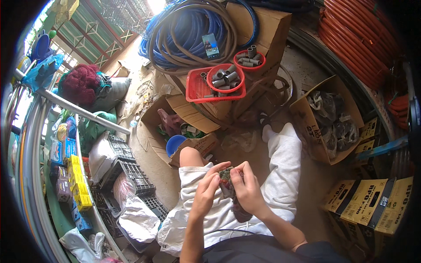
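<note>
Above my lap I hold a dark, mottled bundle [226,179], grey-green on top and maroon below, with a bulging end hanging toward my waist. Its exact kind I cannot make out. My left hand [203,193] grips its left side, with the index finger reaching over the top. On the other side, my right hand [250,188] is closed on it, the thumb and fingers pinching near the upper edge. Part of the bundle is hidden behind my fingers. White trousers [283,175] cover my legs beneath.
Ahead, red baskets [191,87] with grey pipe fittings [226,79] and a phone [210,45] stand before a coiled blue hose [175,33]. Open cardboard boxes [302,125] flank my legs. Black crates [133,177] are at left; yellow boxes [368,201] and orange pipe coils [351,39] at right.
</note>
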{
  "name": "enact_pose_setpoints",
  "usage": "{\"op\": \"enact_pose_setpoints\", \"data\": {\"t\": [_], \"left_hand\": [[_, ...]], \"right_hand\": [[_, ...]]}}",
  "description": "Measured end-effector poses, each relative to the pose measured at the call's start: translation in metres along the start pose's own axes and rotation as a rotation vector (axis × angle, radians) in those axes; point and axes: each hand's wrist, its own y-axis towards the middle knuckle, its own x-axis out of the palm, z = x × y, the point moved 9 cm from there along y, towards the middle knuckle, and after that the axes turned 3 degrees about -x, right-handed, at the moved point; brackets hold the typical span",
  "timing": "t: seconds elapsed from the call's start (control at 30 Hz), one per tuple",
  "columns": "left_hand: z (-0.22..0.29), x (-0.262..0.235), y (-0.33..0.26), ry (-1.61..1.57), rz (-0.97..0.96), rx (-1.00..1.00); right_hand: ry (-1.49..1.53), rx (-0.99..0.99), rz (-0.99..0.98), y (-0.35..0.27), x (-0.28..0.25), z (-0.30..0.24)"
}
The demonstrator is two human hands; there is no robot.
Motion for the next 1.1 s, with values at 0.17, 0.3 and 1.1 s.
{"op": "enact_pose_setpoints", "data": {"t": [0.17,0.3,1.1], "left_hand": [[-0.039,-0.008,-0.008,-0.296,0.351,-0.12],[-0.036,0.01,-0.021,-0.306,0.371,0.062],[-0.026,-0.019,-0.001,-0.491,0.47,0.046]], "right_hand": [[0.034,-0.042,0.069,-0.015,0.014,0.004],[0.049,0.034,-0.042,0.008,0.001,-0.002],[-0.093,-0.134,0.0,-0.025,0.011,-0.012]]}}
